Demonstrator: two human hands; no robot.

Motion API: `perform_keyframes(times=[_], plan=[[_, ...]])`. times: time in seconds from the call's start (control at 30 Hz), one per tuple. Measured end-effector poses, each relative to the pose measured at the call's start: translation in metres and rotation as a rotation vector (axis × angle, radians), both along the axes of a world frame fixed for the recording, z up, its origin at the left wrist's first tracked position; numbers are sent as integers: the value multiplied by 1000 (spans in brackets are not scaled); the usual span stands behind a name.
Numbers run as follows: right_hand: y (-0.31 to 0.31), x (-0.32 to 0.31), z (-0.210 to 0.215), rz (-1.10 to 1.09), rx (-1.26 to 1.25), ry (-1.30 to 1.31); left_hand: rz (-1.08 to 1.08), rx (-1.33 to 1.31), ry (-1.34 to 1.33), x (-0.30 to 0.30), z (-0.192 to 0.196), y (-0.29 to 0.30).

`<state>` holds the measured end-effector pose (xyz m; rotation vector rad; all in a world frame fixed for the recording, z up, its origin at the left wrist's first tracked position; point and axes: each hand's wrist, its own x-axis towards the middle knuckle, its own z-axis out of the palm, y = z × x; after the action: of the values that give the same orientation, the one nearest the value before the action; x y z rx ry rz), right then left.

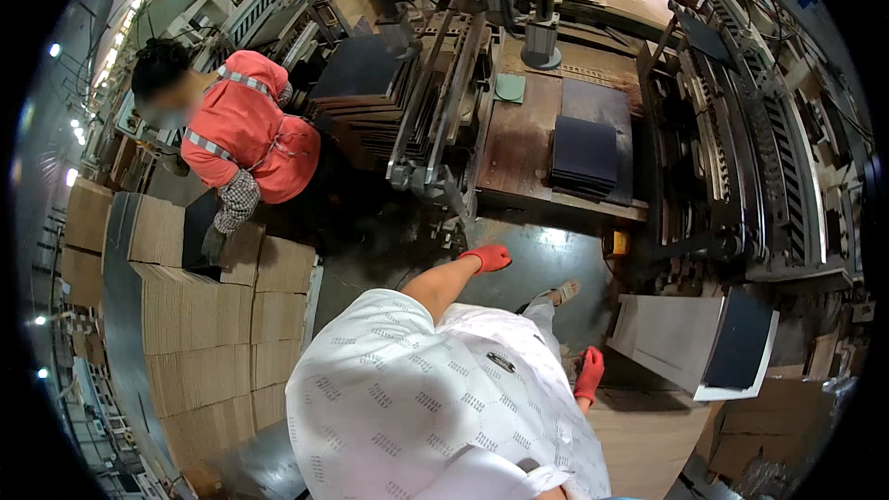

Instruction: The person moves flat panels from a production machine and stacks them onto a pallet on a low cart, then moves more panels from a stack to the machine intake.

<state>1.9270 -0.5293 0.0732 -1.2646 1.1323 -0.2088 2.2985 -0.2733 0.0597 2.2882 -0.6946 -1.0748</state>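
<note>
The right hand hangs low in its red glove, fingers partly bent; I cannot tell whether they press together. Just beside it is a brown board, and further right a white stack topped by a dark sheet set inside its edges, perhaps so the white margin shows. The left hand, also red-gloved, is curled into a loose fist with nothing visible in it, out over bare floor.

To the left, brown stacks stand edge to edge, probably to keep them square; a co-worker reaches down to them.

Ahead, the dark stack lies on the desk near its front edge, likely for easy reach. Bare wood leaves room on its left; the machine frame closes off the right, and rails bound the left. The floor gives the open way between hands and desk.
</note>
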Motion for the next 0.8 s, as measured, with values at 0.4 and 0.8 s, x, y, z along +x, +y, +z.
perform_keyframes(times=[0.4,0.8], plan=[[-332,278,239,108,-1495,272,299,261,-2,22,-47,-17],[-540,321,123,1041,-1547,363,603,-19,187,157,-119,-174]])
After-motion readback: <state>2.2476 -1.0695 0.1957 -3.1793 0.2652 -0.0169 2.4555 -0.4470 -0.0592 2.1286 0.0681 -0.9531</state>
